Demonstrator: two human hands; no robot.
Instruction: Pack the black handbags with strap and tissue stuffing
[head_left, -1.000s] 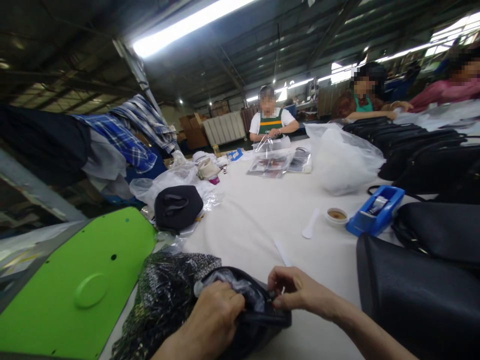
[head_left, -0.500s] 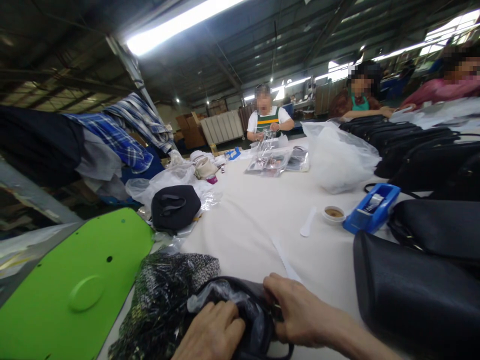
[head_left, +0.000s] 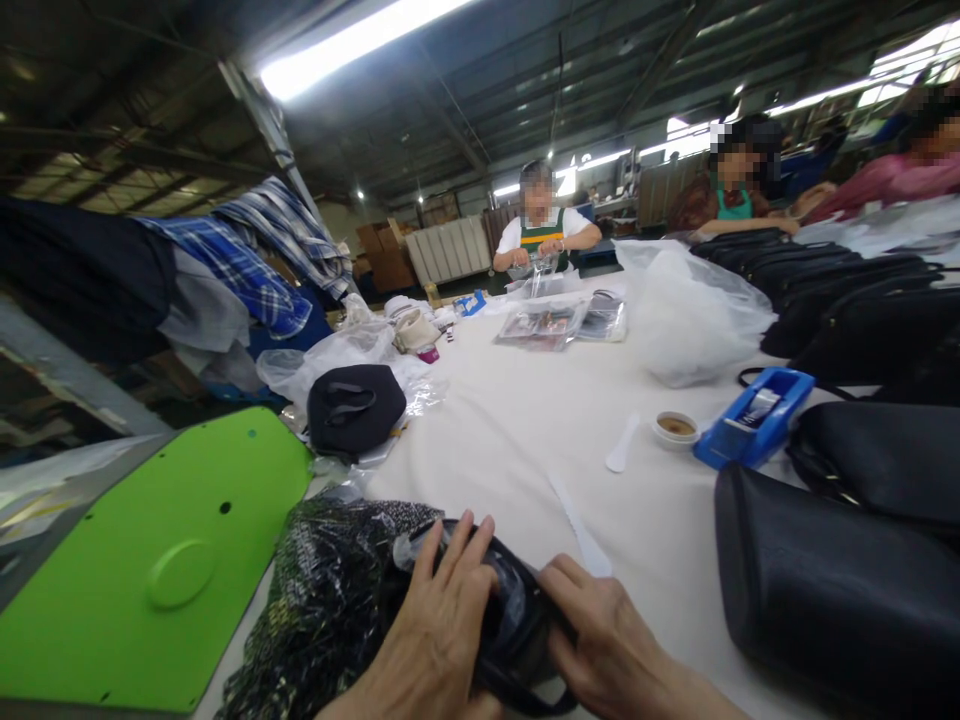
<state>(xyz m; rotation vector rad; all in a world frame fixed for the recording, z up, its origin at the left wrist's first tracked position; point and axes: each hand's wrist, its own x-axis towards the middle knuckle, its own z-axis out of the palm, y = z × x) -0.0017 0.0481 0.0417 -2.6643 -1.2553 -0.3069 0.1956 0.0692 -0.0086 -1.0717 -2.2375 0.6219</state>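
Observation:
A black bag point(head_left: 529, 655) lies at the table's near edge, its mouth facing up with clear plastic point(head_left: 514, 592) showing inside. Across the left part of that mouth rests my left hand point(head_left: 442, 610), fingers stretched out and slightly apart. My right hand point(head_left: 607, 630) pinches the bag's right edge, the thumb partly hidden. A loop of black strap hangs below, between the hands. Crumpled black-and-white patterned material under shiny clear plastic point(head_left: 322, 600) lies against the bag's left side.
A green board point(head_left: 157, 570) stands at left beside a dark pouch point(head_left: 356, 408). White plastic tools point(head_left: 581, 535), a small cup point(head_left: 676, 428) and a blue tape dispenser point(head_left: 754, 418) lie ahead. Black bags point(head_left: 832, 590) crowd the right. Co-workers sit across the table.
My left hand's fingers, curled into the bag's mouth before, are now straightened over it. My right hand keeps hold of the edge. The view has shifted slightly.

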